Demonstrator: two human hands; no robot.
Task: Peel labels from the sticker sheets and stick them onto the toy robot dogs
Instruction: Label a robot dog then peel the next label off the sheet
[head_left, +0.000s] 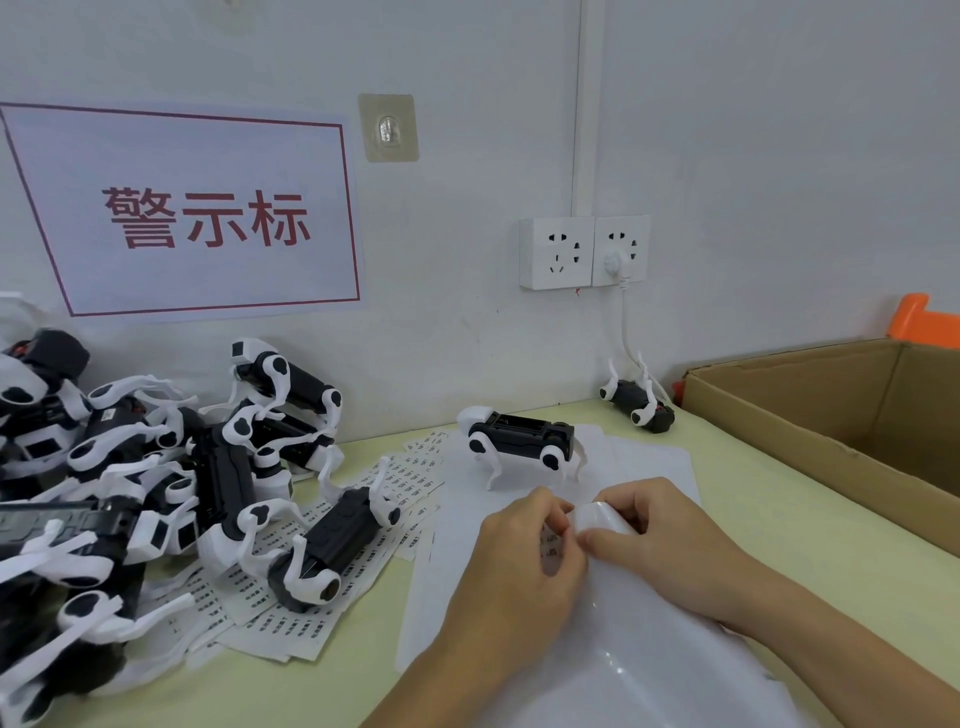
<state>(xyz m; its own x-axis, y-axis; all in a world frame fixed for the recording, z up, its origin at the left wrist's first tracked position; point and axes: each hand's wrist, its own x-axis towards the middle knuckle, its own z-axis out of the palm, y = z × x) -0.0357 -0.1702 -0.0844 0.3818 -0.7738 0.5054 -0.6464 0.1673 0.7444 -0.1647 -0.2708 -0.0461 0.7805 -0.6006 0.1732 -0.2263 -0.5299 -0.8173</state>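
Note:
Both hands meet over a glossy white sticker sheet (613, 675) that curls up toward me at the table's front. My left hand (524, 561) and my right hand (649, 525) pinch the sheet's bent far edge between fingertips; a few printed labels show between the hands. Just beyond them one black-and-white toy robot dog (519, 441) stands upright on white backing paper (649, 462). A heap of toy dogs (130, 467) fills the left side. One lies on its back (332, 545) on printed label sheets (291, 618).
An open cardboard box (831, 415) stands at the right with an orange plastic part (919, 317) behind it. Another toy dog (639, 400) lies by the wall under the sockets (582, 252), next to a white cable. A red-lettered sign (202, 218) hangs on the wall.

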